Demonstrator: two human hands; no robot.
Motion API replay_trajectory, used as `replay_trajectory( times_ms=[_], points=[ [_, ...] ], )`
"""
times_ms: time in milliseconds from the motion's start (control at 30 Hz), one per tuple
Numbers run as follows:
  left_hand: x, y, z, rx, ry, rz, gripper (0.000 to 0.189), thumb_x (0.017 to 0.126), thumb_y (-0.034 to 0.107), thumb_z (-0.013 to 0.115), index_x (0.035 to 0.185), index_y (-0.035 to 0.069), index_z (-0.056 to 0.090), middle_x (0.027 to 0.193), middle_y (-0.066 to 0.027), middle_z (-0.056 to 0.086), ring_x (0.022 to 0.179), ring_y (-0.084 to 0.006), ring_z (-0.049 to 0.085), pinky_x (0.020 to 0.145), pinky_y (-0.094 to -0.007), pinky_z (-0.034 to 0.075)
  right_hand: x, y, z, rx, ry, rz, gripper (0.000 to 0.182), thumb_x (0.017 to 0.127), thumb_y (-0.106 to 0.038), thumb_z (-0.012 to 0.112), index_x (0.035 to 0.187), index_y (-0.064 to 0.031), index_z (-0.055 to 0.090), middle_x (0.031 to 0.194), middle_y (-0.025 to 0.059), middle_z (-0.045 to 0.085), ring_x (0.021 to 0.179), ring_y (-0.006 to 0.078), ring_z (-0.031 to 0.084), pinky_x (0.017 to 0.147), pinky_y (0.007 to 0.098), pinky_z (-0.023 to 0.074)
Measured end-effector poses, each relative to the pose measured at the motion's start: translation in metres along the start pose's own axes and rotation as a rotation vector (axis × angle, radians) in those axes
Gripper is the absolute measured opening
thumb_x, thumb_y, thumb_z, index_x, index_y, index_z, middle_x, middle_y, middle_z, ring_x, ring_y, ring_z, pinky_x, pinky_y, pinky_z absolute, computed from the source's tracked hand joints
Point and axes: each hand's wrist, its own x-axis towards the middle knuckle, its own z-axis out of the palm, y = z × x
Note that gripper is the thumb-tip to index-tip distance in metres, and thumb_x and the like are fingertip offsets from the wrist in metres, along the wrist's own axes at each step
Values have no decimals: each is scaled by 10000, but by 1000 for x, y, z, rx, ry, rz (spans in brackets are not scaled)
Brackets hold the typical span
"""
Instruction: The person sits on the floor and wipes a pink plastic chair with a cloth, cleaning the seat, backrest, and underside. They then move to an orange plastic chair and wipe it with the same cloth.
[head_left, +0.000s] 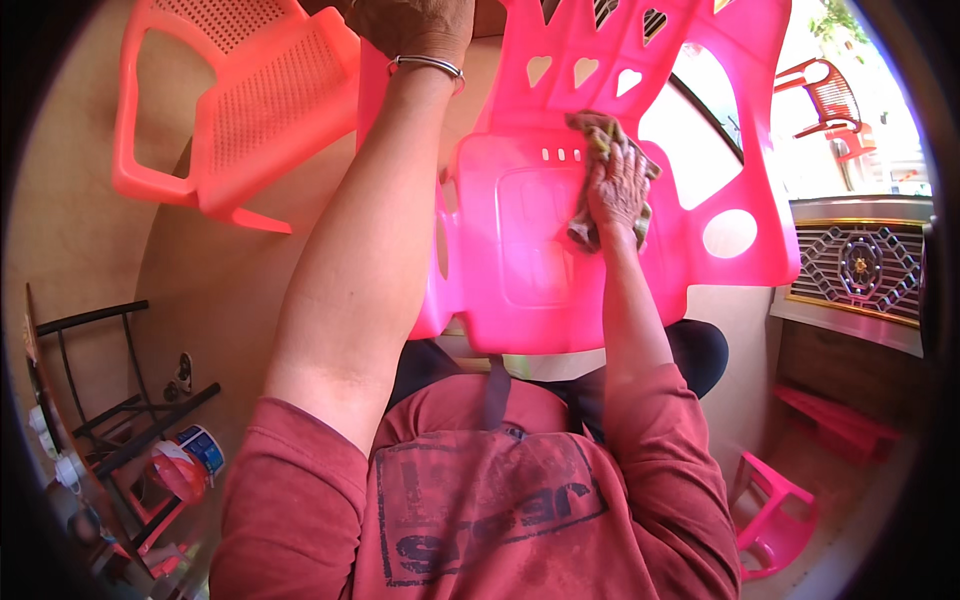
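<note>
A bright pink plastic armchair (480, 247) stands in front of me, with heart-shaped cutouts in its backrest and slots at the rear of the seat. My right hand (621, 187) lies spread over a crumpled brownish cloth (585, 234), pressing it against the right rear part of the seat. At the top edge of the view is my left hand (416, 26), with a bangle on its wrist. It is beside the chair's left arm, but its fingers are cut off, so its grip cannot be made out.
An orange plastic chair (274, 112) with a perforated seat is at the upper left. A black metal frame (135, 401) and a blue-labelled tub (201, 448) sit lower left. To the right are a decorative metal grille (859, 266) and a small pink chair (780, 525). Red chairs (829, 97) stand outside.
</note>
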Motion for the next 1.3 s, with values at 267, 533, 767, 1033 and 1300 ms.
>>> replay_trajectory(
  times_ms=[267, 533, 767, 1033, 1300],
  points=[
    [-7, 0, 6, 53, 52, 9, 803, 765, 279, 679, 1449, 122, 289, 1212, -215, 497, 1099, -390, 522, 835, -494, 450, -68, 46, -49, -208, -8, 143, 580, 921, -416, 462, 1429, -152, 376, 1488, 165, 334, 1388, 387, 248, 1091, 587, 210],
    [-8, 0, 14, 58, 45, -23, 788, 749, 309, 679, 1430, 153, 314, 1099, -176, 530, 997, -365, 574, 747, -493, 480, -179, 36, -97, -104, 3, 50, 510, 901, -347, 554, 1349, -118, 473, 1388, 233, 437, 1297, 459, 367, 1054, 547, 298],
    [9, -8, 15, 47, 69, 45, 796, 762, 384, 655, 1433, 144, 299, 1226, -209, 518, 1087, -394, 551, 815, -531, 484, -207, -61, -115, 424, -159, -366, 411, 844, -152, 629, 1229, -32, 553, 1202, 211, 583, 1236, 387, 476, 1045, 475, 346],
    [50, -62, -24, -663, -765, -180, 694, 825, 401, 642, 1382, 60, 405, 1372, -237, 414, 1196, -349, 502, 969, -443, 408, -193, -86, -89, 1724, -728, 337, 269, 982, -134, 468, 1212, -21, 548, 1081, 107, 640, 996, 213, 629, 805, 311, 530],
    [-53, -11, -247, -1122, -704, -257, 264, 969, 145, 486, 1181, -2, 537, 1183, -90, 586, 1086, -143, 541, 940, -286, 417, -136, -141, -251, 2360, -514, 240, 430, 1012, -243, 428, 1385, -35, 374, 1267, 123, 534, 1084, 195, 577, 921, 340, 486]
  ],
)
